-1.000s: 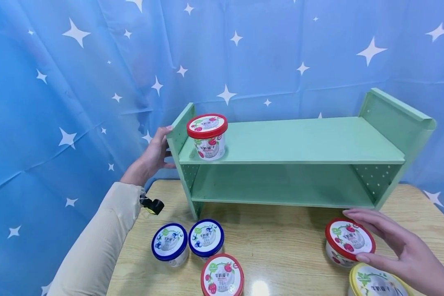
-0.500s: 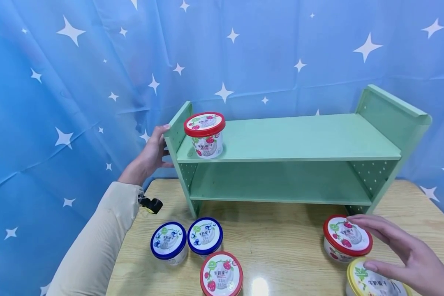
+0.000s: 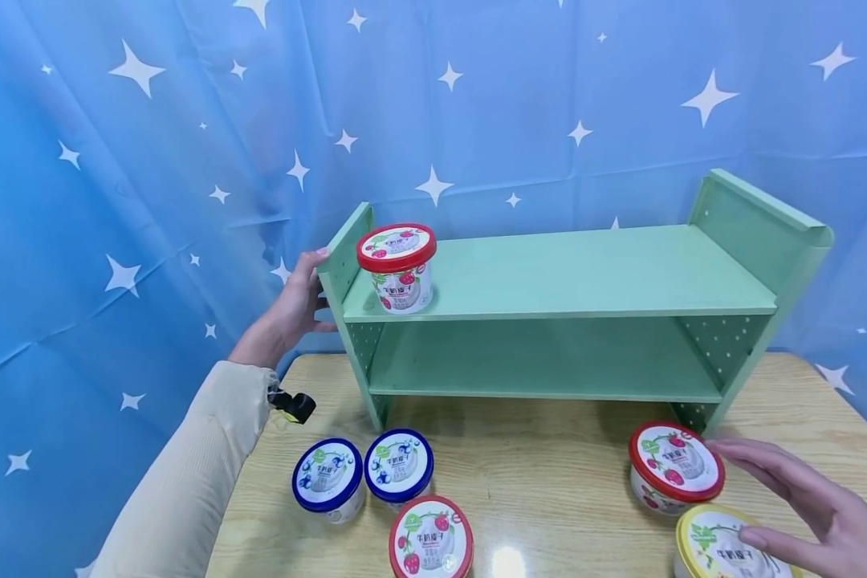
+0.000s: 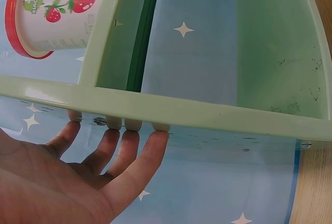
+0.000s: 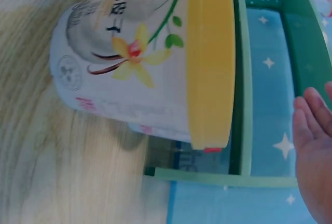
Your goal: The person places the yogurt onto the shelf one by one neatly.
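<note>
My left hand [image 3: 287,309] rests against the outer left side of a green two-tier shelf [image 3: 563,273]. In the left wrist view its extended fingers [image 4: 136,167] touch the side panel. A red-lidded strawberry tub [image 3: 397,277] stands upright on the top tier, at the left end. My right hand [image 3: 809,502] holds nothing, its fingers relaxed beside another red-lidded tub [image 3: 675,466] on the table. Below its thumb in the head view is a yellow-lidded tub [image 3: 726,546], large in the right wrist view with a vanilla flower on its wall [image 5: 135,68].
Two blue-lidded blueberry tubs [image 3: 327,475] stand side by side on the wooden table [image 3: 542,482], in front of the shelf's left leg. A third red-lidded tub [image 3: 431,536] is nearer the front edge of view. A blue starry curtain [image 3: 513,96] hangs behind.
My right hand has drawn back to the right and towards the front, away from the red lid. The left hand keeps its place on the shelf side; the head view has shifted slightly.
</note>
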Motion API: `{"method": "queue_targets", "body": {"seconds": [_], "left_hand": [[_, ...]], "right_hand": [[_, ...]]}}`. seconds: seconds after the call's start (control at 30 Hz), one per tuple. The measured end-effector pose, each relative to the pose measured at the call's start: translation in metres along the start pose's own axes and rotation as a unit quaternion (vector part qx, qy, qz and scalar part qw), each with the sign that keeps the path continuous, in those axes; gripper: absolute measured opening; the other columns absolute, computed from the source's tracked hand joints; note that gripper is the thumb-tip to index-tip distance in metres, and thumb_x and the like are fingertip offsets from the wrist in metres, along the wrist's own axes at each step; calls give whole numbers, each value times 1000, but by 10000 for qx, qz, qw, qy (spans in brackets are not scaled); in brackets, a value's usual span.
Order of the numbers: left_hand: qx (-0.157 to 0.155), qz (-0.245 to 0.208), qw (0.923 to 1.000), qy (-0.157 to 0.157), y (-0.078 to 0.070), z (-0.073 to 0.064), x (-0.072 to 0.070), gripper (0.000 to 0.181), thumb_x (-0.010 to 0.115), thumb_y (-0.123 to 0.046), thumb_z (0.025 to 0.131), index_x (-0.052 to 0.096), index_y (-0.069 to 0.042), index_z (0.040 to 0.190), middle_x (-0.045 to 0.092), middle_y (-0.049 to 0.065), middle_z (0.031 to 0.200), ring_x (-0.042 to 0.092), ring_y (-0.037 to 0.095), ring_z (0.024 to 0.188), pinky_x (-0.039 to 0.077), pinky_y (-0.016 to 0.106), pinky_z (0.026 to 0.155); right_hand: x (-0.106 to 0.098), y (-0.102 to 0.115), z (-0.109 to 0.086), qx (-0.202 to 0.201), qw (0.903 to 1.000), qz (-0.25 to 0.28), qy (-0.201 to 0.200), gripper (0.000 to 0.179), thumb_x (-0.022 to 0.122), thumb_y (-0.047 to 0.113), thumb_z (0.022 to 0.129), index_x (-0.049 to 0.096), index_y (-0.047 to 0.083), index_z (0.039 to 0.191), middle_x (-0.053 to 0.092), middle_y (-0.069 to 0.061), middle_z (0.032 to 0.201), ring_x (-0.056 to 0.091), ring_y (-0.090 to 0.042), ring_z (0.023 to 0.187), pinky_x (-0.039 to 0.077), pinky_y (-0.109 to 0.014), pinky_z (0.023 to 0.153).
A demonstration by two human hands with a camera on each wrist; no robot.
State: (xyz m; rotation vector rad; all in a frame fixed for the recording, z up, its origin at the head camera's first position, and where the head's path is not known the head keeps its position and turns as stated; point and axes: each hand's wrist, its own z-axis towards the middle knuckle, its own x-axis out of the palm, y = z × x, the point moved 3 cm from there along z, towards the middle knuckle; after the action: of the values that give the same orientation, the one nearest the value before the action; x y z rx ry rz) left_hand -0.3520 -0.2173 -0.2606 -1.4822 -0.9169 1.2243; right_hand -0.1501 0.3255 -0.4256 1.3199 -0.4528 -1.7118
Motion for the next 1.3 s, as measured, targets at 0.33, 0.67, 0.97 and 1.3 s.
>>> {"method": "queue_targets", "body": {"seconds": [0.33,0.67,0.97,1.3], "left_hand": [[28,-29,10000,32,1,0,1,78,32,-73,91,36,-20,147,41,14,138,41,37,121,45,58,87],[-7,57,10000,64,-1,5,4,79,32,-73,90,37,-17,147,41,15,138,40,37,121,45,57,87],[7,78,9999,146,-5,7,6,79,31,-73,90,38,-18,146,40,14,139,40,36,123,44,58,89],[33,48,9999,130,-8,8,6,79,32,-73,90,36,-20,147,40,14,139,40,37,123,44,59,89]], "right_hand": [[-3,-24,-12,231,9990,-225,-301,70,74,-10,80,45,5,142,48,8,134,39,8,120,30,-7,89],[-5,-52,-30,297,9952,-501,-783,59,74,-12,79,51,-2,133,50,17,124,43,13,113,31,-4,84],[-13,-83,-38,1252,9921,-120,-8,38,57,-1,97,56,26,123,53,29,114,50,15,100,48,-13,68],[-18,-110,-38,1175,8997,3581,2203,68,29,-10,103,54,47,128,56,20,130,53,5,113,50,-21,84]]}}
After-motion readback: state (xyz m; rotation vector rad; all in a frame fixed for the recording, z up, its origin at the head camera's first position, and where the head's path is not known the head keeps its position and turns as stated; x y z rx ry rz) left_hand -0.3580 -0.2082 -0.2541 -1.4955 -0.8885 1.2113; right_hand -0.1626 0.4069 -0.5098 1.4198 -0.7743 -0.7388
